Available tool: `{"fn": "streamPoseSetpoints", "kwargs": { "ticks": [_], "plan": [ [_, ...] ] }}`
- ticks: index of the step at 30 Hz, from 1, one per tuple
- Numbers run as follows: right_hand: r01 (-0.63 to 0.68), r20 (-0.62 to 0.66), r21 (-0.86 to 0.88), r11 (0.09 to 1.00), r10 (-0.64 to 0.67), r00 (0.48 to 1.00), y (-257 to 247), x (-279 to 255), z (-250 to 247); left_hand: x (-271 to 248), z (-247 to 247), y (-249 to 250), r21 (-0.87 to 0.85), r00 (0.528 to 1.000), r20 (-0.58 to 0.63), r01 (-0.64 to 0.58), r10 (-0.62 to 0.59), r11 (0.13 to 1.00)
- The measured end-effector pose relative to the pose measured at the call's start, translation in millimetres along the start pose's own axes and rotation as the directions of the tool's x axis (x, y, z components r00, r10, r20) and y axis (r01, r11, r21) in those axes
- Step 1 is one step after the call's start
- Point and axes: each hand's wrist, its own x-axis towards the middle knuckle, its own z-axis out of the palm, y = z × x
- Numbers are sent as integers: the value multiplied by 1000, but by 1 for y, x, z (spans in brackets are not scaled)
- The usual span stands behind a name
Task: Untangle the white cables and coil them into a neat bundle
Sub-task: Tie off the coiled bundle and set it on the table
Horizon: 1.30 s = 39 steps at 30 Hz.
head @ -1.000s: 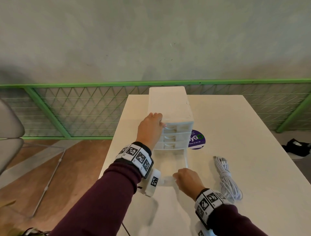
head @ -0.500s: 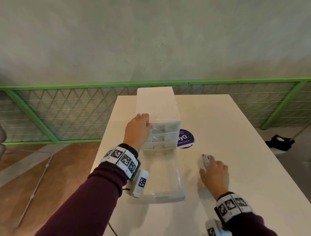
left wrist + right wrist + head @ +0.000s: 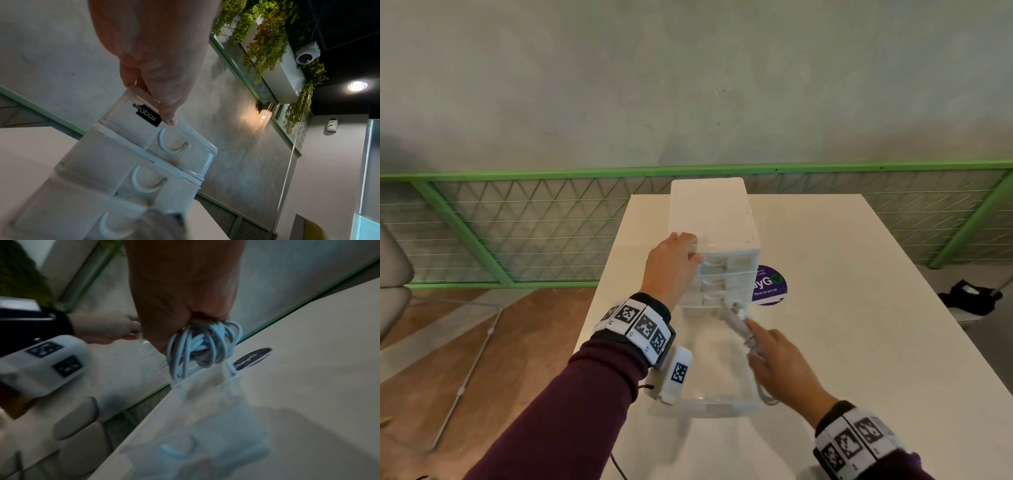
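Note:
The coiled white cable bundle [image 3: 739, 325] [image 3: 203, 345] is in my right hand [image 3: 780, 370], which grips it over the right side of the pulled-out clear drawer [image 3: 709, 407]. Its plug end points toward the drawer unit; a loop hangs below my palm at the drawer's right wall. My left hand [image 3: 671, 270] grips the front left top corner of the white drawer unit [image 3: 712, 212], fingers on top and thumb [image 3: 168, 118] on the front of the clear top drawer [image 3: 144, 120].
The bottom drawer stands open toward me on the white table [image 3: 859, 325]. A round purple sticker [image 3: 770, 286] lies right of the unit. A green mesh railing [image 3: 517, 219] runs behind the table, and a dark object [image 3: 967, 301] lies on the floor at right.
My right hand let go of the drawer front, reached right to the cable bundle on the table, picked it up and brought it over the open drawer. The left hand stayed on the unit.

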Motion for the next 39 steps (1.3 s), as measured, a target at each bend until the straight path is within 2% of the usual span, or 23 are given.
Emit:
{"fn": "streamPoseSetpoints", "kwargs": {
  "ticks": [2,5,10,14,17,20,25,27,29,31,36,39],
  "plan": [
    [63,86,-40,997,-60,994,-20,14,16,1,-1,-1,36,1000,17,-16,16,999],
    [44,147,-142,989,-23,989,-37,39,41,0,-2,-2,53,999,14,-35,34,998],
    [10,195,-357,934,64,979,-26,56,67,1,-1,-5,11,999,13,-40,40,999],
    [47,281,-416,908,80,956,-19,54,69,1,0,-3,15,998,25,-53,52,999],
    [10,325,-379,925,123,938,-22,57,64,1,-2,-1,9,998,37,-45,44,999],
    [7,364,-323,946,117,924,-25,54,57,-1,-5,2,48,994,106,-36,31,998],
    [71,222,-273,959,-9,975,-15,30,34,8,-14,12,124,982,186,-64,40,990],
    [42,207,-275,961,16,978,-2,18,27,20,-10,12,190,956,283,-136,78,972],
    [-8,254,-222,975,66,965,15,7,29,31,-4,11,258,915,401,-170,55,951],
    [-32,285,-162,986,77,955,29,1,39,35,2,9,306,883,468,-187,24,934],
    [-61,224,162,985,24,974,31,11,43,34,5,2,283,915,400,-177,52,942],
    [-110,188,224,968,68,980,34,28,37,35,6,3,242,916,398,-153,45,958]
  ]
}}
